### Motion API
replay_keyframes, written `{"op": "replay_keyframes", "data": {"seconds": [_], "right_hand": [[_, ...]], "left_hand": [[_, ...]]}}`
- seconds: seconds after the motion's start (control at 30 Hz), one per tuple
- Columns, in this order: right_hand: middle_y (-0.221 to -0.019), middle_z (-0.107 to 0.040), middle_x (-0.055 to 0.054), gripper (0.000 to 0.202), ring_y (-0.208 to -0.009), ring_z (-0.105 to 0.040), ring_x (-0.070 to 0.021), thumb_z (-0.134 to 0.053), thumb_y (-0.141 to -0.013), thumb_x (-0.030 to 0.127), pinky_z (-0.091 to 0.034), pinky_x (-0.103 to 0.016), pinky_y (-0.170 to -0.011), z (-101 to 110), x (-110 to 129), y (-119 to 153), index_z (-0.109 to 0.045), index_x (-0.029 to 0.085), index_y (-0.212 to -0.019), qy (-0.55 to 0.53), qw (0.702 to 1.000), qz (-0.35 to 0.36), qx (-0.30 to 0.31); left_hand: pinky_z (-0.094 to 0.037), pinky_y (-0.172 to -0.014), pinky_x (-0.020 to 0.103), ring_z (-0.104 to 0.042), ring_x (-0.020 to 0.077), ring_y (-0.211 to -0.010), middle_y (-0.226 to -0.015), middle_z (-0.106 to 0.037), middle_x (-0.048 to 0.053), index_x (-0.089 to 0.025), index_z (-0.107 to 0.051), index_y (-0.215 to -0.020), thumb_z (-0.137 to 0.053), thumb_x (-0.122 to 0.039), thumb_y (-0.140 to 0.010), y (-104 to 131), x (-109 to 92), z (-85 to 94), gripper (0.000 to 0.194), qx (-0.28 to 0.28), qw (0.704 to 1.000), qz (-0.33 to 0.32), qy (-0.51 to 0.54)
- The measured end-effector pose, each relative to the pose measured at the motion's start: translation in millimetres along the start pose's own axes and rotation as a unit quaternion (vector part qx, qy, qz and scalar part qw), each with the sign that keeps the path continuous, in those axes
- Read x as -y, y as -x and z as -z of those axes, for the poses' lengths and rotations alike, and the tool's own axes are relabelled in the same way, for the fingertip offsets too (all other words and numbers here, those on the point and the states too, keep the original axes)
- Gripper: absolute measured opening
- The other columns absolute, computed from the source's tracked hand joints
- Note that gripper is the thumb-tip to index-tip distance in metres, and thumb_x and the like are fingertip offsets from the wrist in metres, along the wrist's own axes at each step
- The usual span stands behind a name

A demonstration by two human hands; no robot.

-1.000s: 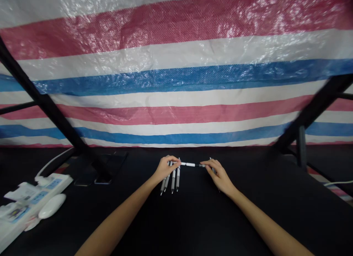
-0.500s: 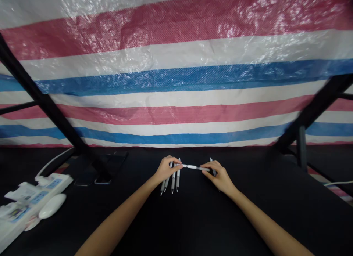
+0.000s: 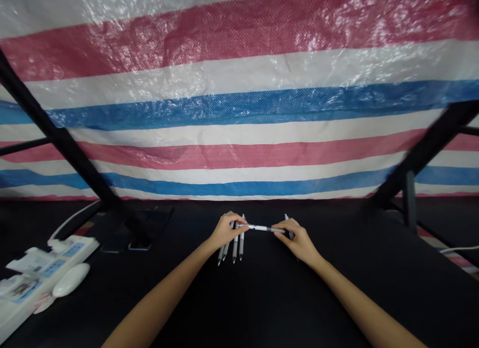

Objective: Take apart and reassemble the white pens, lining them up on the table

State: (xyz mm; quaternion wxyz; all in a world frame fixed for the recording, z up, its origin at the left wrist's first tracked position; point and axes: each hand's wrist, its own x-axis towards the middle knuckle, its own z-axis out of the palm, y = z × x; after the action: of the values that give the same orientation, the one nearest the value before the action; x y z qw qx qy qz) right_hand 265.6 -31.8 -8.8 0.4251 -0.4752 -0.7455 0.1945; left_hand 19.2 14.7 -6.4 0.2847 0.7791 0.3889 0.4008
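Observation:
My left hand (image 3: 225, 231) and my right hand (image 3: 296, 238) pinch opposite ends of one pen (image 3: 261, 228). This pen is white with a grey grip, held level from side to side above the black table. Its grey end is in my right fingers. Below my left hand several similar pens (image 3: 235, 249) lie side by side, grey tips toward me, their upper parts partly hidden by the fingers. Another pen (image 3: 287, 217) lies behind my right hand, mostly covered by it.
At the left are a white power strip (image 3: 84, 247) with plugs in it and a white rounded object (image 3: 71, 280) like a mouse. Dark phones (image 3: 140, 245) lie near a black frame leg (image 3: 84, 163). A striped plastic sheet (image 3: 239, 156) hangs behind the table.

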Motion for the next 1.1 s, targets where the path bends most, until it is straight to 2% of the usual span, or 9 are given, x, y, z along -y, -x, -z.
{"op": "replay_keyframes", "data": {"seconds": [0.2, 0.3, 0.4, 0.53, 0.7, 0.8, 0.9, 1.1], "right_hand": [[-0.085, -0.07, -0.006, 0.021, -0.083, -0.06, -0.0225, -0.057, -0.081, 0.04, -0.046, -0.043, -0.08, -1.0, -1.2, 1.2, -0.07, 0.025, -0.088, -0.001, 1.0, -0.003, -0.006], [-0.084, -0.07, -0.005, 0.02, -0.083, -0.06, -0.0218, -0.057, -0.082, 0.038, -0.047, -0.042, -0.08, -1.0, -0.2, 1.8, -0.07, 0.025, -0.089, 0.001, 1.0, 0.001, 0.001], [-0.085, -0.07, -0.005, 0.019, -0.083, -0.06, -0.0216, -0.057, -0.083, 0.038, -0.046, -0.043, -0.082, 0.8, 2.9, 1.4, -0.07, 0.026, -0.09, -0.002, 1.0, 0.008, -0.003], [-0.086, -0.071, -0.005, 0.02, -0.083, -0.06, -0.0218, -0.057, -0.082, 0.039, -0.046, -0.044, -0.083, 4.1, 10.4, 0.8, -0.071, 0.026, -0.089, -0.02, 0.999, 0.001, -0.032], [-0.084, -0.07, -0.006, 0.022, -0.081, -0.062, -0.0218, -0.058, -0.082, 0.041, -0.048, -0.042, -0.079, 0.1, 23.5, 4.1, -0.071, 0.025, -0.09, -0.055, 0.998, -0.007, -0.021], [-0.083, -0.07, -0.006, 0.022, -0.081, -0.062, -0.0206, -0.057, -0.083, 0.04, -0.049, -0.038, -0.077, -5.0, 30.0, 7.0, -0.071, 0.025, -0.091, -0.067, 0.998, 0.001, -0.001], [-0.084, -0.07, -0.005, 0.021, -0.081, -0.062, -0.0196, -0.057, -0.084, 0.038, -0.05, -0.036, -0.077, -8.2, 32.9, 8.7, -0.071, 0.024, -0.092, -0.071, 0.997, 0.011, 0.006], [-0.084, -0.07, -0.005, 0.02, -0.082, -0.062, -0.0194, -0.059, -0.083, 0.037, -0.05, -0.036, -0.077, -8.7, 31.9, 8.6, -0.071, 0.024, -0.091, -0.076, 0.997, 0.004, 0.009]], "left_hand": [[-0.043, -0.073, 0.03, -0.059, 0.018, -0.073, -0.074, -0.067, 0.004, -0.02, -0.07, -0.078, -0.069, -0.032, -0.072, 0.7, -0.6, -0.8, 0.014, 0.004, 0.999, -0.021, -0.025], [-0.04, -0.077, 0.032, -0.058, 0.0181, -0.075, -0.076, -0.067, 0.003, -0.022, -0.071, -0.083, -0.069, -0.03, -0.072, 1.8, -4.9, -0.4, 0.014, 0.043, 0.995, -0.051, -0.069], [-0.039, -0.078, 0.031, -0.058, 0.018, -0.079, -0.081, -0.066, 0.003, -0.024, -0.07, -0.09, -0.063, -0.029, -0.078, 2.2, -14.5, 2.0, 0.016, 0.107, 0.986, -0.083, -0.095], [-0.041, -0.075, 0.028, -0.058, 0.0174, -0.082, -0.09, -0.063, 0.005, -0.023, -0.067, -0.1, -0.052, -0.026, -0.085, 1.2, -32.5, 5.8, 0.021, 0.135, 0.98, -0.1, -0.106], [-0.043, -0.074, 0.026, -0.061, 0.0167, -0.082, -0.097, -0.066, 0.004, -0.024, -0.06, -0.109, -0.045, -0.024, -0.088, 3.5, -51.0, 3.6, 0.026, 0.163, 0.974, -0.103, -0.122], [-0.044, -0.076, 0.026, -0.062, 0.0173, -0.087, -0.097, -0.067, 0.004, -0.023, -0.061, -0.107, -0.04, -0.03, -0.091, 6.3, -59.1, 1.2, 0.026, 0.183, 0.965, -0.113, -0.148], [-0.044, -0.071, 0.024, -0.063, 0.016, -0.081, -0.09, -0.067, 0.002, -0.021, -0.06, -0.103, -0.035, -0.034, -0.094, 7.8, -64.6, 1.1, 0.03, 0.22, 0.951, -0.103, -0.192], [-0.044, -0.069, 0.022, -0.063, 0.0148, -0.079, -0.089, -0.068, 0.003, -0.019, -0.063, -0.097, -0.038, -0.034, -0.093, 7.8, -63.0, 1.5, 0.029, 0.205, 0.947, -0.117, -0.22]]}}
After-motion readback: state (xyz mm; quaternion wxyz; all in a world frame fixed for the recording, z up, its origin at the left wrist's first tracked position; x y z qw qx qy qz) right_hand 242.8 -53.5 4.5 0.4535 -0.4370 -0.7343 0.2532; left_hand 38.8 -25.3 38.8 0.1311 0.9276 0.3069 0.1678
